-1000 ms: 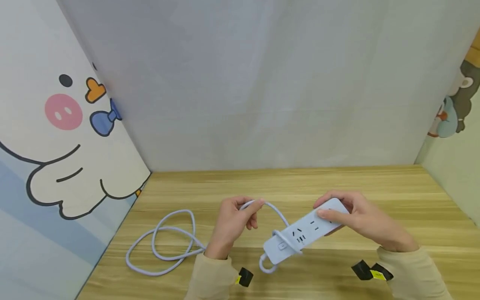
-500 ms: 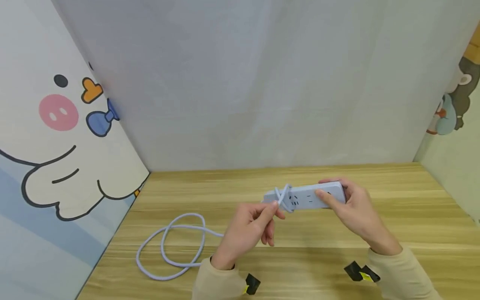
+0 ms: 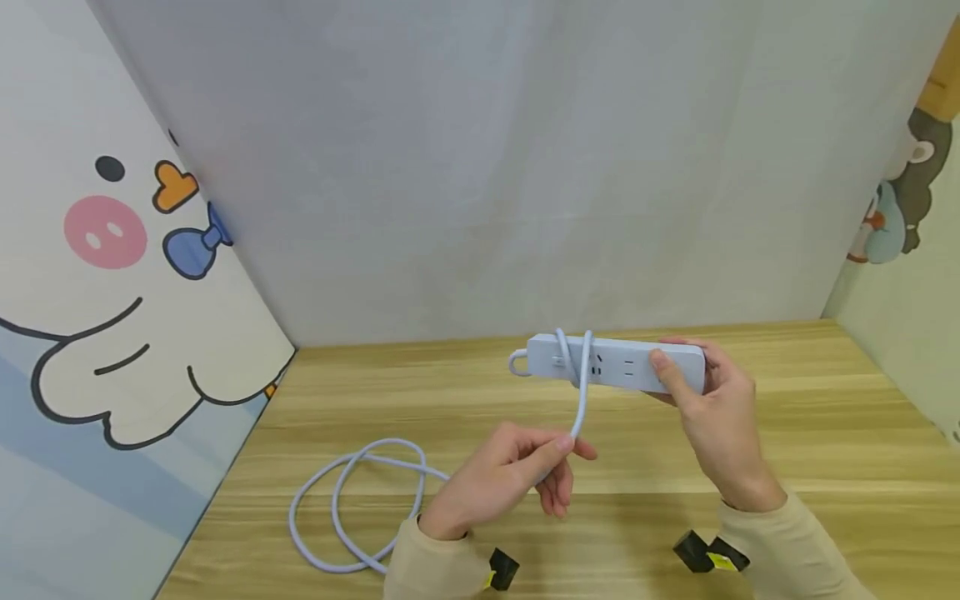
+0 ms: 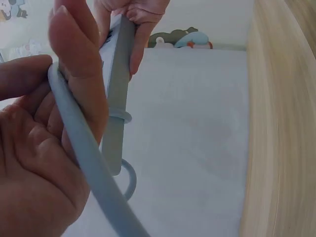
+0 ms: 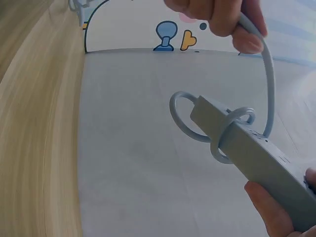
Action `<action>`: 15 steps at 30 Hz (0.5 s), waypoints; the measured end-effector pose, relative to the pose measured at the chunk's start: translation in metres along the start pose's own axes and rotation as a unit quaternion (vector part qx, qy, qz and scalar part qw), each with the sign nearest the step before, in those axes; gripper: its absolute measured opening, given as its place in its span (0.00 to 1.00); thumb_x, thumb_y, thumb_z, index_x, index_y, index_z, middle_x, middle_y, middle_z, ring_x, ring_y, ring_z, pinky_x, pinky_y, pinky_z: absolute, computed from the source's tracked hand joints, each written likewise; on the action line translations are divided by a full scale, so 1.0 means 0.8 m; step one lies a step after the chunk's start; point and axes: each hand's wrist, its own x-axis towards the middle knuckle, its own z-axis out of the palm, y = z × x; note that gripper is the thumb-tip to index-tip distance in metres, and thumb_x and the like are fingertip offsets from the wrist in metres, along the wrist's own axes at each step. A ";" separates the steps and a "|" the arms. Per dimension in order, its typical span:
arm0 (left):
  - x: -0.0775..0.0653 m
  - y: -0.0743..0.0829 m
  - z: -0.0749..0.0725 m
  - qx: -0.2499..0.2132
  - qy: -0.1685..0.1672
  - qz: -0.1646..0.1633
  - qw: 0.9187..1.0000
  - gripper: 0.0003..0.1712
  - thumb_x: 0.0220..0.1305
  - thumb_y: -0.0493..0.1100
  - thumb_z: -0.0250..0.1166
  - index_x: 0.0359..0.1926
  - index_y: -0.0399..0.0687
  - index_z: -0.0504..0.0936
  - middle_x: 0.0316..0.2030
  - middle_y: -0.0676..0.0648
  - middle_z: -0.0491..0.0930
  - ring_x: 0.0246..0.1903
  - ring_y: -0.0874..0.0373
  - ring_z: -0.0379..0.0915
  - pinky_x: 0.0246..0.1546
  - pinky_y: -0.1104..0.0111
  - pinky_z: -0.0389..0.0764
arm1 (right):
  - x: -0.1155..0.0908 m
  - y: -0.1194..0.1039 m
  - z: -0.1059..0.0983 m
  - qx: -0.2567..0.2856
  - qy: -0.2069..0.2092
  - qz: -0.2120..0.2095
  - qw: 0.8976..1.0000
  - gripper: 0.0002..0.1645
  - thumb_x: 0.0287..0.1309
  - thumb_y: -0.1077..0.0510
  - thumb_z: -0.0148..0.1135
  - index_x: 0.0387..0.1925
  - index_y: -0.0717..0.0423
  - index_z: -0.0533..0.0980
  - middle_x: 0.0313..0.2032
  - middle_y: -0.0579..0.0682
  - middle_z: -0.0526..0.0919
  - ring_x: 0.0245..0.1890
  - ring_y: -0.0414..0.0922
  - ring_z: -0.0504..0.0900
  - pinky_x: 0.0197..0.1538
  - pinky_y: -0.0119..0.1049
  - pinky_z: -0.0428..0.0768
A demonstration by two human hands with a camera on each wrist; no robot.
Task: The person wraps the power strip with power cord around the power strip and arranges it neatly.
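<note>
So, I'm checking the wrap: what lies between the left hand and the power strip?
In the head view, one stretch of the cable spans the gap from the left hand up to the power strip, with the wooden tabletop behind it.

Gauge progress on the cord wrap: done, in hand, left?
Done: cord wound round the strip near its switch end. In hand: left hand pinches the cord below the strip; right hand grips the strip's other end. Remaining: likely most of the winding, as long loops of cord lie loose on the table.
</note>
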 end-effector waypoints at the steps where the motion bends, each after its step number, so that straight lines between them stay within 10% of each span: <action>1: 0.000 0.000 -0.001 -0.002 -0.007 -0.004 1.000 0.22 0.81 0.46 0.49 0.53 0.32 0.82 0.25 0.27 0.77 0.20 0.63 0.79 0.24 0.68 0.83 | 0.001 0.000 0.000 0.028 0.003 0.001 1.000 0.09 0.68 0.65 0.63 0.48 0.64 0.78 0.43 0.48 0.82 0.44 0.38 0.86 0.43 0.32 0.87; 9: 0.002 -0.011 -0.007 0.010 -0.047 -0.045 0.998 0.24 0.82 0.49 0.48 0.50 0.35 0.84 0.22 0.34 0.78 0.16 0.61 0.77 0.23 0.68 0.83 | 0.009 -0.002 -0.016 0.247 -0.033 0.038 0.968 0.08 0.73 0.65 0.55 0.45 0.65 0.79 0.46 0.53 0.84 0.49 0.44 0.88 0.49 0.41 0.86; 15: 0.007 -0.023 -0.009 0.019 -0.028 -0.079 0.996 0.24 0.81 0.51 0.50 0.47 0.37 0.85 0.19 0.47 0.75 0.16 0.60 0.76 0.23 0.71 0.82 | 0.010 -0.009 -0.022 0.311 -0.087 0.075 0.944 0.14 0.76 0.62 0.49 0.48 0.65 0.80 0.50 0.54 0.86 0.53 0.45 0.87 0.55 0.43 0.84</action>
